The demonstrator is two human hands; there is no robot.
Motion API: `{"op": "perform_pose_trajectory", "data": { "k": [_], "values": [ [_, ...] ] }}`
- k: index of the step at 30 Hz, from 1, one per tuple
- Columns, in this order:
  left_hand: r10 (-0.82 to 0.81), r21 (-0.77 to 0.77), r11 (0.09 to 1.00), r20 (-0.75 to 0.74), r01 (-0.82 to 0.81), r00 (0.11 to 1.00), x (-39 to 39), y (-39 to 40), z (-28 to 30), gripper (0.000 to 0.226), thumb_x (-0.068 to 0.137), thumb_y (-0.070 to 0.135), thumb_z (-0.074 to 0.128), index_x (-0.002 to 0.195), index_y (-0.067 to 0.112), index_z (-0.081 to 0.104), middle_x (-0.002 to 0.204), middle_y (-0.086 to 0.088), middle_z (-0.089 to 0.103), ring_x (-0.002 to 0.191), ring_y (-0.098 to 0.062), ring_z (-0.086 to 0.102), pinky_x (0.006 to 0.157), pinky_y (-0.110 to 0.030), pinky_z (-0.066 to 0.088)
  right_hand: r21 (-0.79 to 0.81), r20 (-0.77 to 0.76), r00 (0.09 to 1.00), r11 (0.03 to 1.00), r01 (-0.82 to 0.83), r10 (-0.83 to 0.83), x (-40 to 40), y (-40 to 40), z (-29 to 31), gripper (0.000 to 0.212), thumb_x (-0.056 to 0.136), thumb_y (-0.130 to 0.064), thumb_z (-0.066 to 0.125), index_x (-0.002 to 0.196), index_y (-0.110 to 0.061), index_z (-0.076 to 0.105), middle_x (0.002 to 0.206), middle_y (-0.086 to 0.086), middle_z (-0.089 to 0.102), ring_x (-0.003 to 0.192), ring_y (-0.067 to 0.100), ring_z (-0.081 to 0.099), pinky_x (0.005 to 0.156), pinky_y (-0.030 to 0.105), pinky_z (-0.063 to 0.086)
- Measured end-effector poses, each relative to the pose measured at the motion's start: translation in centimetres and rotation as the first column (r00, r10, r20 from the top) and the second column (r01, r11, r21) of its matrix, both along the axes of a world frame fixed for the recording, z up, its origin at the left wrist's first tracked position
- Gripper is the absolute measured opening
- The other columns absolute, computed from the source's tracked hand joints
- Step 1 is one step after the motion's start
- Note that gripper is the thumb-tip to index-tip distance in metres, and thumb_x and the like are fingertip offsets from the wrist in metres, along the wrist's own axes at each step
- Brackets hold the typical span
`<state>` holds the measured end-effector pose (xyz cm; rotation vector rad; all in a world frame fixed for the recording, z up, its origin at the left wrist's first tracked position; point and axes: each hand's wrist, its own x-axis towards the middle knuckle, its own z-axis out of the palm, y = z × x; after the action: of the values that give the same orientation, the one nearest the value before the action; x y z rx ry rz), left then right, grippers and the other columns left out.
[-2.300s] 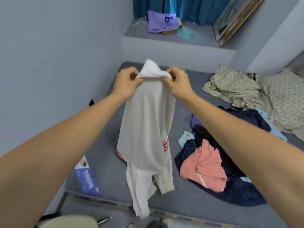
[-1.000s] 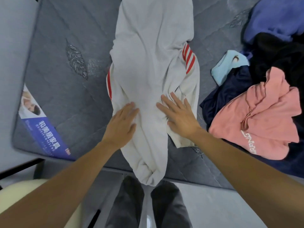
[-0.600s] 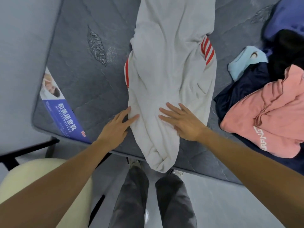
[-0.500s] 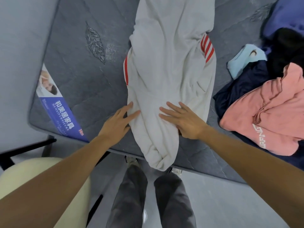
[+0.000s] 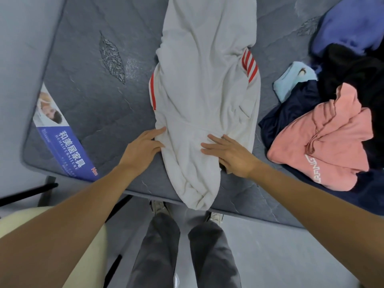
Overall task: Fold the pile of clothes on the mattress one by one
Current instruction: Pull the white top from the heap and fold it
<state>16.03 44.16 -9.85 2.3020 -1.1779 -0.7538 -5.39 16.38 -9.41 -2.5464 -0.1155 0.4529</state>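
A white garment with red stripes [image 5: 204, 84] lies lengthwise on the grey mattress [image 5: 87, 65], its near end hanging over the front edge. My left hand [image 5: 143, 147] lies flat at the garment's left edge, fingers straight and touching the cloth. My right hand [image 5: 227, 151] presses flat on the garment's lower right part, fingers spread. The pile of clothes sits to the right: a pink top [image 5: 324, 142] on a dark navy piece [image 5: 291, 109], with a light blue item [image 5: 291, 80], a black one [image 5: 353, 65] and a purple-blue one [image 5: 351, 23].
A blue printed label [image 5: 62, 142] covers the mattress's near left corner. My legs in grey trousers [image 5: 182, 246] stand at the mattress edge. A cream rounded seat [image 5: 95, 246] and black frame bars [image 5: 29, 192] are at lower left. A wall runs along the left.
The white garment went from being held up in both hands to lying on the mattress. Since then both hands stay flat on it, the left sliding to its left edge.
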Motion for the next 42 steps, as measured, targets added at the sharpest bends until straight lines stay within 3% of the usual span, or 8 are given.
{"op": "perform_pose_trajectory", "data": {
  "k": [8,11,14,17,22,26,30,42],
  "values": [
    [0.261,-0.217,0.929,-0.188,-0.299,0.947,2.2,-2.6,10.5,0.029,0.100,-0.003,0.062,0.125,0.007,0.074,0.131,-0.001,0.068,0.125,-0.009,0.062,0.110,-0.020,0.046,0.082,-0.104,0.963,0.962,0.259,-0.250,3.1,-2.9,11.4,0.049,0.107,-0.001,0.046,0.150,-0.021,0.054,0.159,0.000,0.048,0.150,0.016,0.040,0.118,0.033,0.038],
    [0.382,-0.282,0.850,-0.251,-0.445,0.889,4.8,-6.0,17.9,0.028,0.101,0.000,0.060,0.111,0.018,0.079,0.100,0.015,0.077,0.090,0.007,0.067,0.083,-0.013,0.052,0.225,-0.071,0.859,0.830,0.509,-0.508,6.1,-3.7,18.7,0.033,0.107,-0.008,0.044,0.103,-0.032,0.067,0.104,-0.017,0.071,0.098,0.008,0.065,0.084,0.035,0.051],
    [0.392,-0.395,0.784,-0.283,-0.479,0.875,7.4,-9.5,26.2,0.029,0.098,-0.004,0.057,0.096,0.020,0.074,0.081,0.031,0.071,0.077,0.013,0.063,0.073,-0.007,0.047,0.319,-0.003,0.728,0.689,0.651,-0.686,8.9,-5.2,26.0,0.031,0.103,-0.009,0.045,0.080,-0.026,0.059,0.075,-0.015,0.061,0.073,0.001,0.049,0.067,0.030,0.039],
    [0.381,-0.471,0.748,-0.273,-0.468,0.883,10.1,-12.2,34.8,0.028,0.098,-0.003,0.055,0.092,0.018,0.072,0.086,0.018,0.072,0.077,0.008,0.063,0.074,-0.009,0.047,0.328,0.070,0.644,0.627,0.707,-0.762,11.2,-7.3,34.2,0.026,0.104,-0.008,0.047,0.083,0.004,0.058,0.074,0.007,0.058,0.075,0.010,0.044,0.065,0.035,0.036],
    [0.324,-0.585,0.691,-0.274,-0.424,0.905,13.6,-14.8,48.7,0.036,0.099,-0.001,0.055,0.085,0.027,0.071,0.084,0.011,0.073,0.079,-0.003,0.064,0.075,-0.018,0.051,0.356,0.245,0.560,0.611,0.707,-0.791,13.3,-10.3,48.4,0.029,0.103,-0.007,0.046,0.084,0.010,0.060,0.074,0.018,0.063,0.073,0.010,0.044,0.063,0.038,0.038],
    [0.280,-0.683,0.639,-0.222,-0.354,0.934,14.8,-16.0,58.3,0.037,0.100,-0.003,0.054,0.084,0.026,0.070,0.075,0.021,0.071,0.072,0.008,0.061,0.071,-0.014,0.049,0.382,0.357,0.507,0.618,0.687,-0.784,13.9,-11.6,58.1,0.031,0.103,-0.008,0.046,0.081,0.012,0.055,0.067,0.004,0.049,0.069,0.009,0.038,0.061,0.035,0.031],
    [0.288,-0.764,0.542,-0.223,-0.351,0.931,15.5,-17.2,66.4,0.022,0.101,-0.001,0.054,0.093,0.012,0.069,0.083,0.003,0.068,0.073,0.001,0.059,0.077,-0.028,0.048,0.405,0.435,0.474,0.637,0.656,-0.766,14.0,-12.1,66.2,0.036,0.106,-0.010,0.047,0.085,0.017,0.058,0.073,0.005,0.052,0.072,0.013,0.043,0.064,0.035,0.035],
    [0.155,-0.851,0.409,-0.292,-0.330,0.944,14.0,-19.1,79.6,0.020,0.105,0.009,0.051,0.099,0.005,0.069,0.086,0.002,0.070,0.076,-0.006,0.060,0.069,-0.021,0.049,0.624,0.454,0.344,0.569,0.535,-0.822,10.6,-9.3,80.3,0.031,0.107,-0.015,0.047,0.107,-0.017,0.078,0.102,-0.005,0.079,0.089,0.003,0.069,0.078,0.023,0.055]
  ]
}}
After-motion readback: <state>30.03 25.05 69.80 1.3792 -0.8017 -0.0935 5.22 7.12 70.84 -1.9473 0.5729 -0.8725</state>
